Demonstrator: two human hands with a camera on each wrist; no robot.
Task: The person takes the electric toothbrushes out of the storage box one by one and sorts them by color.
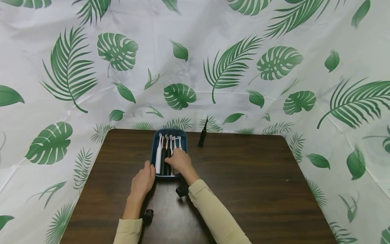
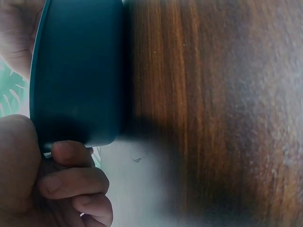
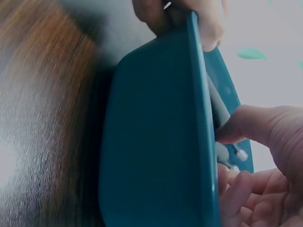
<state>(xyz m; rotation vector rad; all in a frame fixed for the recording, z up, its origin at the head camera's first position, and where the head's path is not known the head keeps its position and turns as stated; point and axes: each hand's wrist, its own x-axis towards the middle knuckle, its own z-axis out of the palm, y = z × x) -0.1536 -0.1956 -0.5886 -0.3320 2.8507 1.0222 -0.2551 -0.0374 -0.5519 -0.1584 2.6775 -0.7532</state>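
A dark blue tray (image 1: 169,177) holds several electric toothbrushes in a row, among them a white toothbrush (image 1: 158,159) and a black toothbrush (image 1: 163,161). My left hand (image 1: 143,179) grips the tray's near left corner; in the left wrist view its curled fingers (image 2: 71,182) lie against the corner. My right hand (image 1: 181,162) reaches over the right rim into the tray, among the toothbrushes on that side. In the right wrist view, the thumb (image 3: 251,124) dips behind the tray wall (image 3: 156,127), which hides whether the fingertips pinch a handle.
A separate black electric toothbrush (image 1: 202,136) is right of the tray, its tip showing above the table's back edge. The dark wooden table (image 1: 250,183) extends to the right. A white leaf-print cloth (image 1: 195,67) hangs behind. Black devices are worn at both wrists.
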